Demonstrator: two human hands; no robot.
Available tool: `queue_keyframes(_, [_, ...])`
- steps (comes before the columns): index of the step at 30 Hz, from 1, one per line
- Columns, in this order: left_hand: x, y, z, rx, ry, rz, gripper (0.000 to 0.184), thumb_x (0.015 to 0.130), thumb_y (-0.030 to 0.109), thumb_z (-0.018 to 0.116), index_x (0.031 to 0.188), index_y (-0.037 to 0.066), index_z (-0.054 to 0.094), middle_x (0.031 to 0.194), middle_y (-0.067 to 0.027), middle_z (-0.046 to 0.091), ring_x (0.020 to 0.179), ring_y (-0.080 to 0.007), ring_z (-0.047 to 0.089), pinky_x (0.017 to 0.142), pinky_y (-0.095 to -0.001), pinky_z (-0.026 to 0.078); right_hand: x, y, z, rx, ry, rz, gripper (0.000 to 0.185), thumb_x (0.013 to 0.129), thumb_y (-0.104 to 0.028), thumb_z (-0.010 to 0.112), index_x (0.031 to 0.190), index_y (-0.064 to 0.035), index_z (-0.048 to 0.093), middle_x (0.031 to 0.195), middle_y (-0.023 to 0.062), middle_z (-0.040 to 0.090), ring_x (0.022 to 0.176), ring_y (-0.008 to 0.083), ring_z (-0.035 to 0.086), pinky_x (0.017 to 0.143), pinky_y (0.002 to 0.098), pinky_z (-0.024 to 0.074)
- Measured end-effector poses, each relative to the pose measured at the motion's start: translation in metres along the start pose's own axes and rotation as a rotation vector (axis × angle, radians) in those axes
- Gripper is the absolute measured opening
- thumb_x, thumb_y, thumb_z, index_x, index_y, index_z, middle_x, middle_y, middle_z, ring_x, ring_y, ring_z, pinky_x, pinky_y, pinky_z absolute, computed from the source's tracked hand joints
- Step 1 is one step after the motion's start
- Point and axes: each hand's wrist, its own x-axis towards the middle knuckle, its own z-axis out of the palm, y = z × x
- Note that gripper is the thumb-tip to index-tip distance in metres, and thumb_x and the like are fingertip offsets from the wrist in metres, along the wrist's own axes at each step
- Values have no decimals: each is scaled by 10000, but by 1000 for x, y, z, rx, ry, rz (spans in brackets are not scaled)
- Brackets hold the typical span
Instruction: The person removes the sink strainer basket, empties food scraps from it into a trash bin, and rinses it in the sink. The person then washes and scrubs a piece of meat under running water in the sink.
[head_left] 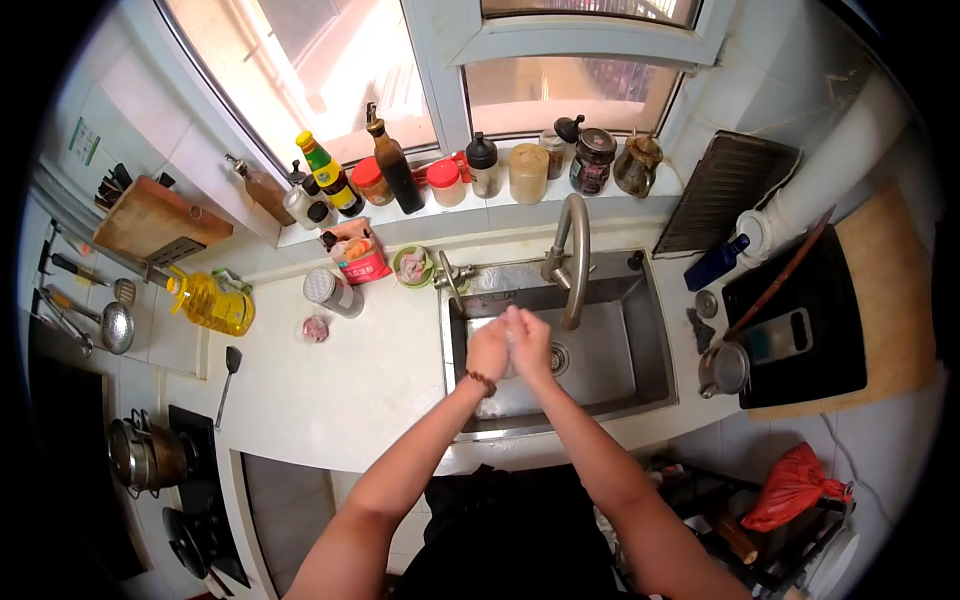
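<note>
My left hand and my right hand are pressed together above the left part of the steel sink. A beaded bracelet circles my left wrist. The fingers are blurred and overlap, so their pose and anything between them cannot be made out. Just right of my hands, the curved faucet hangs over the basin; no water stream shows below its spout. The drain is partly visible beside my right hand.
On the left counter stand a lidded jar, a red packet, a green bowl, an oil jug and a spatula. Bottles line the windowsill. A metal cup and black board lie right of the sink.
</note>
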Motion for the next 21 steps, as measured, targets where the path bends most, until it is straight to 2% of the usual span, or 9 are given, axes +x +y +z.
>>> queue_keyframes(4, [-11, 8, -3, -105, -142, 2, 346, 1011, 293, 444, 959, 2, 623, 802, -180, 635, 731, -252, 601, 732, -353, 477, 8, 20, -9, 218, 36, 140, 413, 1019, -300, 536, 690, -55, 484, 622, -53, 405, 583, 47, 365, 526, 230, 347])
queue_keyframes(6, [-3, -7, -5, -415, -64, -43, 298, 1030, 256, 441, 987, 17, 614, 794, -97, 614, 754, -141, 568, 707, -307, 469, 4, 25, -8, 97, 111, 10, 401, 1027, -340, 495, 800, -12, 535, 693, 35, 534, 578, 124, 426, 549, 321, 369])
queue_keyframes(8, [1, -6, -13, -337, 19, 39, 341, 1027, 292, 451, 932, 10, 619, 717, -120, 604, 664, -176, 577, 657, -320, 468, 1, 25, -18, 118, 93, 203, 415, 1020, -429, 475, 934, -38, 583, 777, 34, 569, 617, 127, 502, 563, 302, 402])
queue_keyframes(10, [-16, 10, -23, -220, -82, 98, 272, 997, 256, 517, 945, 0, 593, 733, -116, 597, 686, -219, 595, 672, -337, 475, -15, -28, -34, 551, -87, 830, 489, 994, -554, 437, 1028, -86, 573, 898, 36, 622, 611, 151, 573, 529, 313, 449])
queue_keyframes(14, [-36, 24, -36, 46, -296, 627, 208, 880, 236, 673, 967, 50, 644, 1112, -132, 587, 1022, -337, 574, 899, -400, 465, -19, 12, -36, 746, -247, 684, 538, 977, -558, 467, 1161, -66, 583, 965, 31, 640, 786, 151, 624, 608, 280, 471])
queue_keyframes(16, [-36, -11, -22, 0, -267, 594, 313, 868, 294, 705, 1081, 77, 628, 1182, -145, 553, 1112, -350, 540, 987, -408, 426, -21, -13, -37, 703, -206, 640, 509, 995, -506, 466, 1175, -47, 593, 1064, 58, 660, 925, 147, 633, 741, 289, 504])
queue_keyframes(18, [-31, -28, -3, -272, 99, 50, 330, 937, 255, 658, 1200, 82, 562, 1211, -67, 567, 1062, -211, 593, 843, -328, 523, -23, -33, -37, 805, -181, 612, 478, 1016, -449, 454, 1202, -33, 601, 1191, 87, 655, 1012, 166, 636, 865, 317, 502])
queue_keyframes(19, [-39, -18, -5, -604, -148, -398, 346, 977, 299, 600, 1232, 81, 514, 1206, -36, 568, 1050, -170, 587, 808, -303, 536, -25, -13, -31, 761, -196, 463, 437, 1031, -381, 451, 1237, -24, 595, 1260, 102, 639, 1085, 178, 619, 936, 318, 471])
queue_keyframes(21, [-41, -18, -4, -737, -165, -517, 392, 976, 329, 595, 1242, 54, 507, 1190, -71, 580, 1032, -185, 597, 789, -345, 538, -26, -7, -25, 378, -211, 247, 418, 1030, -352, 462, 1255, -21, 584, 1240, 105, 647, 1097, 176, 609, 944, 310, 460])
